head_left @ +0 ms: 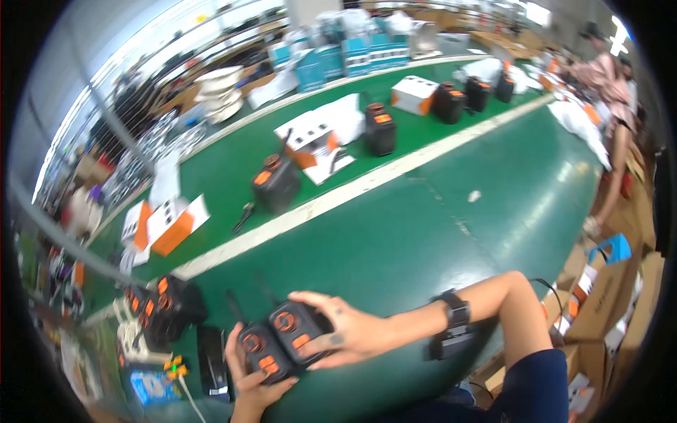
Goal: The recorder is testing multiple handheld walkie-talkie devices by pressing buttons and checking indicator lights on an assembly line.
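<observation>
Right now, two black-and-orange devices sit side by side between my hands, low over the near part of the green desk point(423, 218). My left grip point(252, 395) is curled part-way around the left device point(264, 352), fingers along its outer side, thumb at its lower edge; my right grip point(356, 335) spans the right device point(296, 330), one finger across the top, others on its face. Each device's long axis slants from upper left to lower right, stub antennas pointing away from me. Just left lies a flat black item point(211, 359); beyond it, a cluster of similar black units point(185, 302). Past the white strip point(352, 185), a black unit point(276, 183) stands near an open white-and-orange box point(310, 141).
</observation>
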Demonstrator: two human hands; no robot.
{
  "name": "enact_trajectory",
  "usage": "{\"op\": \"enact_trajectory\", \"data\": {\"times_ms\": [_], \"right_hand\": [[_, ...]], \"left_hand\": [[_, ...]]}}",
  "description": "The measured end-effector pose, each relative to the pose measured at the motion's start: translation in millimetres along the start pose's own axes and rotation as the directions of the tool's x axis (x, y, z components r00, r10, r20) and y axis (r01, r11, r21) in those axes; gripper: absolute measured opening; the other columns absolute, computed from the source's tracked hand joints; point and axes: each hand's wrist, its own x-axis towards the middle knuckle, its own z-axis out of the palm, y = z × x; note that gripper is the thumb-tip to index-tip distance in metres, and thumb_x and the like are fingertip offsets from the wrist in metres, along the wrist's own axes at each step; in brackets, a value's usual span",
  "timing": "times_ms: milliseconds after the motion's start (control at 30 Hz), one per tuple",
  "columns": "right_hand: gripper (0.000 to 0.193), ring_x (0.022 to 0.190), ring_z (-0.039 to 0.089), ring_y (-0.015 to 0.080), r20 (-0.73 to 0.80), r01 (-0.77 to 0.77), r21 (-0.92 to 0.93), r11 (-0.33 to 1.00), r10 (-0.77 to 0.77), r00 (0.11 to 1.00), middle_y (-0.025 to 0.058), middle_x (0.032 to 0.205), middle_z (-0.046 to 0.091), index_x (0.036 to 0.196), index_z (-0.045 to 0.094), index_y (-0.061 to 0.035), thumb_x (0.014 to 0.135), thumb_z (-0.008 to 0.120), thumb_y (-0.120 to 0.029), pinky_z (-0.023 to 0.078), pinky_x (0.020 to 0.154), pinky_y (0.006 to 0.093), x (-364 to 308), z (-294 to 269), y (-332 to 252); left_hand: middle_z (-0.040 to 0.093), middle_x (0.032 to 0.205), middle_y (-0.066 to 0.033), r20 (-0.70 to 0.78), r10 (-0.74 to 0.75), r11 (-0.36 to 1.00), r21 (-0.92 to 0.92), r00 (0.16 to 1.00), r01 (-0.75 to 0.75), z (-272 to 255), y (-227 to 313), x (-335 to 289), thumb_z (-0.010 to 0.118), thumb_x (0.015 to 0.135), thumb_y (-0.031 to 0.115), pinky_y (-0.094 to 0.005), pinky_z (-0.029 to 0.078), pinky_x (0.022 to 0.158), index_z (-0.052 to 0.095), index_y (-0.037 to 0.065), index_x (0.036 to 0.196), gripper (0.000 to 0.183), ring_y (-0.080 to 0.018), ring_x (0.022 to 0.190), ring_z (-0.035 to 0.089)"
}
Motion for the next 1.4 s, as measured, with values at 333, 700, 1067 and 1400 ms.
{"op": "enact_trajectory", "data": {"times_ms": [333, 700, 1067, 1400], "right_hand": [[0.037, 0.132, 0.024, 0.049, 0.038, 0.061, 0.032, 0.998, -0.062, 0.997, 0.0342, 0.144, 0.01, 0.116, 0.054, -0.0192, 0.082, 0.068, -0.026, 0.028, 0.1, 0.0533, 3, 16, 3], [0.032, 0.135, 0.022, 0.0481, 0.008, 0.008, 0.071, 0.997, -0.009, 1.0, 0.0358, 0.143, 0.016, 0.111, 0.061, -0.0164, 0.081, 0.07, -0.024, 0.031, 0.099, 0.0519, 8, 26, -4], [0.036, 0.136, 0.017, 0.0479, 0.046, 0.023, 0.046, 0.999, -0.025, 0.999, 0.0343, 0.144, 0.01, 0.114, 0.053, -0.0165, 0.082, 0.068, -0.025, 0.029, 0.101, 0.0535, 8, 27, -5], [0.038, 0.134, 0.024, 0.0492, -0.021, 0.033, 0.077, 0.996, -0.032, 0.999, 0.0362, 0.143, 0.016, 0.114, 0.056, -0.0196, 0.079, 0.072, -0.02, 0.032, 0.098, 0.0519, 6, 25, -9]], "left_hand": [[0.032, 0.138, -0.0351, -0.041, -0.14, 0.989, 0.038, 0.989, 0.141, -16, 25, 3, 0.082, 0.07, 0.024, -0.051, 0.046, 0.093, 0.056, 0.013, 0.109, 0.048, -0.0479, 0.116, 0.048], [0.026, 0.141, -0.0358, -0.023, -0.192, 0.98, -0.056, 0.981, 0.19, -23, 27, -1, 0.079, 0.075, 0.026, -0.0516, 0.043, 0.096, 0.055, 0.012, 0.112, 0.046, -0.0478, 0.122, 0.043], [0.028, 0.14, -0.0354, -0.018, -0.194, 0.981, -0.024, 0.981, 0.194, -24, 32, -1, 0.08, 0.074, 0.027, -0.0527, 0.042, 0.096, 0.053, 0.013, 0.111, 0.048, -0.048, 0.121, 0.043], [0.028, 0.139, -0.0357, -0.021, -0.149, 0.989, -0.029, 0.989, 0.148, -23, 35, 0, 0.079, 0.075, 0.026, -0.053, 0.042, 0.096, 0.052, 0.013, 0.111, 0.046, -0.0478, 0.121, 0.043]]}}
